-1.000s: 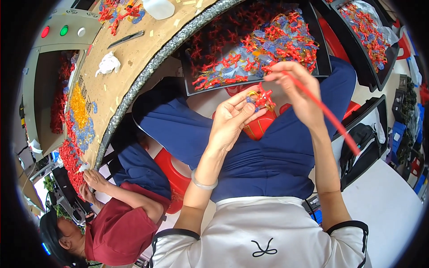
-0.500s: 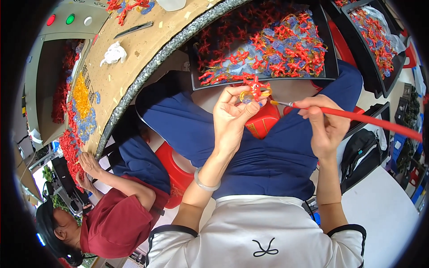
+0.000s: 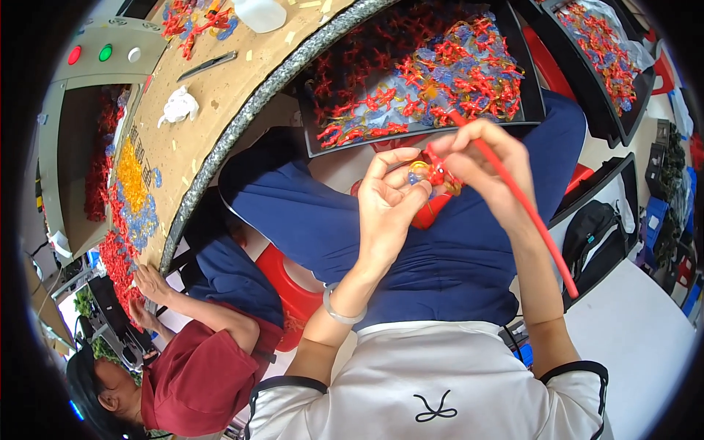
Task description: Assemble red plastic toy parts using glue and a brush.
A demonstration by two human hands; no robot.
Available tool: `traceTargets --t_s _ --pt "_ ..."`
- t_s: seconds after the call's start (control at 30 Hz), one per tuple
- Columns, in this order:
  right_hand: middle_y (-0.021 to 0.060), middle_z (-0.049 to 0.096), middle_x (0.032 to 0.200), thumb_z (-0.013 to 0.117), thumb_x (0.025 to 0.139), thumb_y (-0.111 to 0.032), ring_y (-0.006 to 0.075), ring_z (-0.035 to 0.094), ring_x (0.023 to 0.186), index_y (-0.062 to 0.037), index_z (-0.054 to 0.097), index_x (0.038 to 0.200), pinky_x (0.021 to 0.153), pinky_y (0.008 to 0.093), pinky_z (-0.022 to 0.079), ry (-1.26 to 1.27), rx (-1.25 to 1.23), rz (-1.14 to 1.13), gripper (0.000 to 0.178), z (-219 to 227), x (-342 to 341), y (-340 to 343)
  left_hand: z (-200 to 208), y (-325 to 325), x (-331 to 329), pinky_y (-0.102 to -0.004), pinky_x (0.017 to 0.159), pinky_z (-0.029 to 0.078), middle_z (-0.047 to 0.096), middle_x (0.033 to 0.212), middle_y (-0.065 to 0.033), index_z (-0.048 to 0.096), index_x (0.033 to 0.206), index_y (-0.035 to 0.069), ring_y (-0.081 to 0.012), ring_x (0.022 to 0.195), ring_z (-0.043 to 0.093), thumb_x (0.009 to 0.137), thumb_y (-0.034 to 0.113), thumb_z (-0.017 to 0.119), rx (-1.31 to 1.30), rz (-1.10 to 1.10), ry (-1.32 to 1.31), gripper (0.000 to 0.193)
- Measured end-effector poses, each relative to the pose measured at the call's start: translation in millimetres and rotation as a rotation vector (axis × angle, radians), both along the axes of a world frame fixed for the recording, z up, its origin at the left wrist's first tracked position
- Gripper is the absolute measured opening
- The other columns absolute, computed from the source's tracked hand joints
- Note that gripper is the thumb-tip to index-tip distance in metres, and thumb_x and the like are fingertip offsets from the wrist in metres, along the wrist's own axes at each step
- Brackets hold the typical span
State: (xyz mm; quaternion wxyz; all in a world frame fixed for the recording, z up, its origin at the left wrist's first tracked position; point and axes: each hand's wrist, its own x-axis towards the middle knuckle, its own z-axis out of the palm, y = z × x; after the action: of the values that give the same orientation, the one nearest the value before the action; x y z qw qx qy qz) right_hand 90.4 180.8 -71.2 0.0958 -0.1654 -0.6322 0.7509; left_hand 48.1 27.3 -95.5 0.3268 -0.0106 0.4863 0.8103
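Note:
Between the thumb and fingers of my left hand is a small glossy red figurine with clear yellow and blue parts. My right hand is closed around a long red-handled paintbrush. The brush slants across that hand, its blurred tip up over the tray and its handle end down by my right forearm. The right thumb and fingertips also reach the figurine's right side, partly covering it. Just beyond both hands, a black tray holds a heap of similar red, blue and yellow figurines.
A second black tray of figurines stands far right. On the left, a table with a speckled edge carries a craft knife, crumpled tissue, white bottle and yellow pieces. A co-worker's hand is at red pieces.
My right hand has moved left to the figurine, and the brush has swung from nearly level to steep, its tip now away from the figurine. The figurine has turned and shifted slightly right.

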Motion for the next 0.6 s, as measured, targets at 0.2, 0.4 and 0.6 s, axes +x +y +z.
traceTargets --t_s 0.2,0.4,0.6 --pt "0.0026 0.061 0.075 0.07 0.082 -0.002 0.0067 0.059 0.069 -0.0115 0.043 0.072 0.063 0.0205 0.047 -0.182 -0.362 0.063 0.03 -31 6 6 9 2 4 -0.0308 0.077 0.058 0.066 0.093 -0.0189 0.04 0.12 -0.003 -0.02 0.079 0.068 0.084 -0.011 0.05 -0.161 -0.14 0.018 0.038" --pt "0.0022 0.06 0.073 0.068 0.082 -0.001 0.0085 0.06 0.073 -0.0132 0.041 0.07 0.065 0.0214 0.046 -0.247 -0.607 0.066 0.032 -33 6 9 8 4 6 -0.0301 0.073 0.058 0.066 0.088 -0.0172 0.04 0.119 -0.003 -0.0194 0.075 0.068 0.083 -0.014 0.048 -0.205 -0.168 0.095 0.039" --pt "0.002 0.06 0.073 0.068 0.082 -0.001 0.0086 0.06 0.074 -0.0137 0.04 0.07 0.066 0.0222 0.046 -0.27 -0.626 0.071 0.033 -35 6 9 11 5 8 -0.0306 0.072 0.058 0.065 0.089 -0.0169 0.04 0.119 -0.002 -0.0194 0.075 0.068 0.082 -0.015 0.048 -0.225 -0.146 0.119 0.039"
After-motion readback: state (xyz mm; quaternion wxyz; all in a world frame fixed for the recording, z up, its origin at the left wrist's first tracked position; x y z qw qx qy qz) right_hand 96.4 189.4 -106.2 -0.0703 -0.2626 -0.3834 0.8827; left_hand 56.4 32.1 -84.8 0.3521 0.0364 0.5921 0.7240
